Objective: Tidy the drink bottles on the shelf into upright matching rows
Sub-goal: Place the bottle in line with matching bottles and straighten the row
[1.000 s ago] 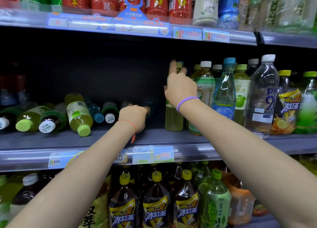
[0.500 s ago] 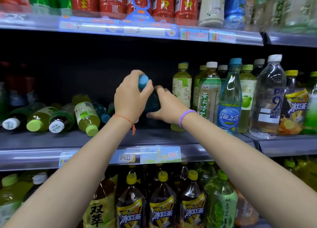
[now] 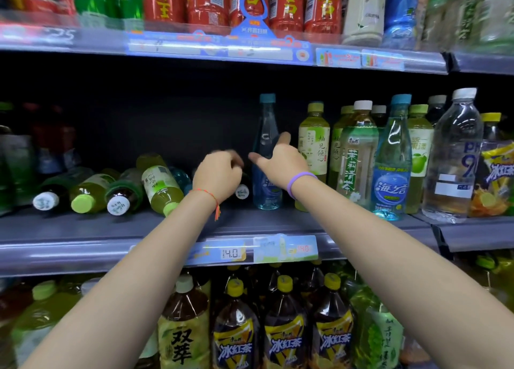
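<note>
Half a second ago both hands were wrapped round the blue-capped bottle point(image 3: 266, 151) and lifting it off the shelf point(image 3: 83, 227); now it stands on the shelf on its own base, and both hands have come away from it. The right hand point(image 3: 281, 164) hangs just in front of the bottle's lower half with thumb and fingers spread and relaxed, gripping nothing — whether a fingertip still brushes the plastic cannot be told. The left hand point(image 3: 219, 174) is blurred, its fingers loosely curled and empty, in front of a dark bottle lying down behind it point(image 3: 241, 192). The blue-capped bottle's long axis runs straight up, cap at the top, label facing out, and it sits just left of the upright yellow-green tea bottle point(image 3: 313, 143) that begins the standing row. A matching blue bottle point(image 3: 392, 157) stands further right in that row, with a white-capped jasmine tea bottle point(image 3: 357, 151) and other bottles between the two. To the left, well apart from the standing row, several bottles lie on their sides with caps towards the shelf front — among them a green tea bottle with a lime cap point(image 3: 161, 186) — and another blue one point(image 3: 180, 177) partly hidden behind them. Price tags point(image 3: 283, 248) hang on the shelf edge.
</note>
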Demonstrator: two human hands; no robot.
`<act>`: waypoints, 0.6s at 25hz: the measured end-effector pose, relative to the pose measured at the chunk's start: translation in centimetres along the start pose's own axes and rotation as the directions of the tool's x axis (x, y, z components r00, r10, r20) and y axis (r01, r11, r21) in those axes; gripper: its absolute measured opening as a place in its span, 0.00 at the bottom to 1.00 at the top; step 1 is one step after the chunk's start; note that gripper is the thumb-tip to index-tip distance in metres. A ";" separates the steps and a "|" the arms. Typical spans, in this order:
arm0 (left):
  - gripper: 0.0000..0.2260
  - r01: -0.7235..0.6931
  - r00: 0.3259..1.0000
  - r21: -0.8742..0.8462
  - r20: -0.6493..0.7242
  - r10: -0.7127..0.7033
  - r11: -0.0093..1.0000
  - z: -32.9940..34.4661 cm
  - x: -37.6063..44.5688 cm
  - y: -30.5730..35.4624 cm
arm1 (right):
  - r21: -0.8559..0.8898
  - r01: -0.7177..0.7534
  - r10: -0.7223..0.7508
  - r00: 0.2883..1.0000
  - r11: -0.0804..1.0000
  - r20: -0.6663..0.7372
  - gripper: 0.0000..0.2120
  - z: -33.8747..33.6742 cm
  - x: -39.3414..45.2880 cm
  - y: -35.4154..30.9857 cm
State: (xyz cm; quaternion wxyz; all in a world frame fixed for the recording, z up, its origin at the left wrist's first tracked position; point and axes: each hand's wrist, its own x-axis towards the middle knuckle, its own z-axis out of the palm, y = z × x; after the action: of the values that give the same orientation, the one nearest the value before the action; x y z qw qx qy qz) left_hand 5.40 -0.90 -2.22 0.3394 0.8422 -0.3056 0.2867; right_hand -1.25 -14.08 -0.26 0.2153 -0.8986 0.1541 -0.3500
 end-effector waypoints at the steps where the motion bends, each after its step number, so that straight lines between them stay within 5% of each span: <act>1: 0.13 -0.015 0.999 0.008 0.034 0.015 1.000 0.4 -0.2 -0.3 | -0.011 -0.032 0.032 0.999 0.999 0.006 0.33 0.2 0.3 0.0; 4: 0.17 -0.068 0.969 0.109 0.242 0.040 0.992 0.8 0.3 -1.3 | -0.047 -0.113 0.114 0.994 0.992 0.004 0.35 1.0 1.0 -0.4; 8: 0.22 -0.271 0.831 0.292 0.551 0.070 0.917 1.2 0.9 -1.3 | -0.062 -0.204 0.200 0.977 0.977 -0.071 0.35 2.0 1.2 -0.9; 15: 0.15 -0.305 0.838 0.289 0.535 0.111 0.908 1.1 0.4 -0.8 | -0.151 -0.089 0.056 0.976 0.985 -0.211 0.20 2.0 0.4 -0.6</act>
State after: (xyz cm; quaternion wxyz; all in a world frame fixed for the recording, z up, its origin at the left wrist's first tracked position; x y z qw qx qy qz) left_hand 6.53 -1.35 -2.97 0.0520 0.8963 -0.4166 0.1425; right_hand 0.48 -13.13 -1.10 0.1384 -0.8654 0.2359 -0.4198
